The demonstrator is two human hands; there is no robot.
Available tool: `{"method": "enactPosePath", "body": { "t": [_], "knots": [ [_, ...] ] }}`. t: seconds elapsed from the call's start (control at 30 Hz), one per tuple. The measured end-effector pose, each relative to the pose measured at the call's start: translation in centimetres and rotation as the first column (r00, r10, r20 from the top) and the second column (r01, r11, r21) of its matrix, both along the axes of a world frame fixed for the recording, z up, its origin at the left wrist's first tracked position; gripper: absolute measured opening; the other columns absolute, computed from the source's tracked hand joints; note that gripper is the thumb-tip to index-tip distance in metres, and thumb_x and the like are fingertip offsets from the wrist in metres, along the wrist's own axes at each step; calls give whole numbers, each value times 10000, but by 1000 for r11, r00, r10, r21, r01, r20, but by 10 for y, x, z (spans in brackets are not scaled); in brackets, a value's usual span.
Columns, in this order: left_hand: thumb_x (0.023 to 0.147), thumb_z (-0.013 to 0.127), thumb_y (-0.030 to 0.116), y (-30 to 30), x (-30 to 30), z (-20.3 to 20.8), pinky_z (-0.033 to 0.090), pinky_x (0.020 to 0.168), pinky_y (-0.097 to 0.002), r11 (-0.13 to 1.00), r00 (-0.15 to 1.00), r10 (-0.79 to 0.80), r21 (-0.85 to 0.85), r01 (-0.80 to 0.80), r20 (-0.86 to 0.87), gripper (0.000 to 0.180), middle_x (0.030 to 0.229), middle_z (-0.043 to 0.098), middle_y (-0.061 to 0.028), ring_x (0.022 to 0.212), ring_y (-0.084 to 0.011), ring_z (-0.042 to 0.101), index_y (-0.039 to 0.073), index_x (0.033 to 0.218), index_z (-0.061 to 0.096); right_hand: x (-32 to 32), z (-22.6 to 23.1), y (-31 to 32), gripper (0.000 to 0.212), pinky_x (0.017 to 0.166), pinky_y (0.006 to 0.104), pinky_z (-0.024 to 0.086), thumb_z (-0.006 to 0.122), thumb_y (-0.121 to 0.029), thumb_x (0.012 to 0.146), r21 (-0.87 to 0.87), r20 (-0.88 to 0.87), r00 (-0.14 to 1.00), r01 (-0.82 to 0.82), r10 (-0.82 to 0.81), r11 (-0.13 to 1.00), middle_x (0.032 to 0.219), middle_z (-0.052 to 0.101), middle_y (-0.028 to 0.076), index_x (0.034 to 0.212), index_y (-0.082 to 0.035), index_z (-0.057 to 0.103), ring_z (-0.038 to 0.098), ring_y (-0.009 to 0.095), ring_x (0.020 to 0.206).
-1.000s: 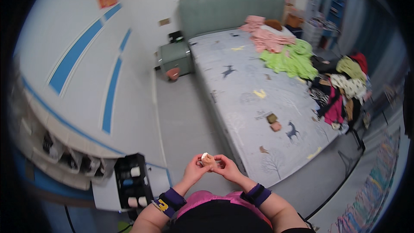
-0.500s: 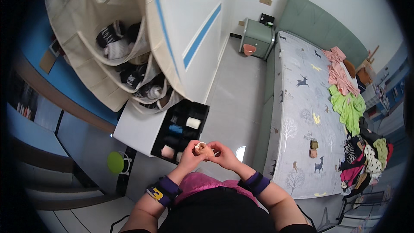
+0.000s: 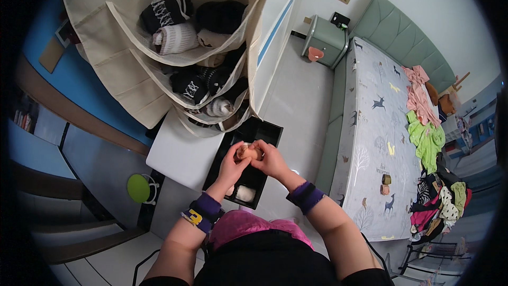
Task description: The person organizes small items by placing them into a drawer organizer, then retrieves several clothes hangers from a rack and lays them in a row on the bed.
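Note:
Between the fingertips of both hands I hold a rolled peach-coloured sock (image 3: 248, 153). My left hand (image 3: 228, 165) pinches it from the left, and my right hand (image 3: 271, 161) presses it from the right. Both hands are above a black compartment box (image 3: 271, 129), partly hiding it. A white roll (image 3: 245, 194) lies in the box's near end, with a pinkish roll (image 3: 229, 190) beside it, mostly behind my left wrist.
A beige hanging organizer (image 3: 124, 98) with mesh pockets of rolled socks (image 3: 177, 39) hangs at upper left. Below it is a white surface (image 3: 180, 153). On the right, the bed (image 3: 365, 153) bears two small rolls (image 3: 386, 184) and heaped clothes (image 3: 439, 196). A green stool (image 3: 138, 188) stands left.
My hands have moved up and slightly right with the roll, now over the box. The view has shifted, so the organizer looks larger and the box sits farther right.

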State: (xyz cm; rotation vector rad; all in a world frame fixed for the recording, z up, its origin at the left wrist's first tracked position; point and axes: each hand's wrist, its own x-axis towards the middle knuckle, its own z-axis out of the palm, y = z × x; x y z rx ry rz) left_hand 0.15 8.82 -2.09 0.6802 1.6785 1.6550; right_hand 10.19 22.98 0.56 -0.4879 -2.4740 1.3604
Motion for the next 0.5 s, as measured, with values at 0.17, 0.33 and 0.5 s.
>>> {"method": "enactPosePath", "body": {
  "t": [0.17, 0.33, 0.5],
  "knots": [
    [834, 675, 63, 4, -14, -17, 507, 807, -287, 986, 984, 48, -151, -74, -171, 624, 1225, 555, -129, 948, -179, 624, 44, 1385, 383, -30, -14, 11, 431, 763, 416, 495, 747, -172, 686, 109, 110, 991, 69, -81, 992, 949, 651, 86, 1064, -140, 542, 583, 331, 866],
    [817, 681, 82, -4, -19, -24, 508, 805, -300, 967, 958, 17, -237, -88, -285, 617, 1227, 548, -128, 999, -209, 605, 54, 1370, 409, -46, -22, 8, 426, 763, 402, 497, 742, -158, 657, 199, 112, 987, 90, -113, 976, 944, 660, 74, 1035, -134, 546, 585, 325, 865],
    [758, 662, 72, -6, -19, -5, 370, 1032, -434, 957, 772, -85, -267, -112, -630, 589, 1326, 457, -153, 1211, -366, 433, 43, 1306, 449, -51, -41, 4, 370, 702, 418, 510, 717, -175, 661, 451, 115, 991, 9, -68, 892, 898, 673, 72, 990, -105, 563, 611, 322, 801]
  ]
}}
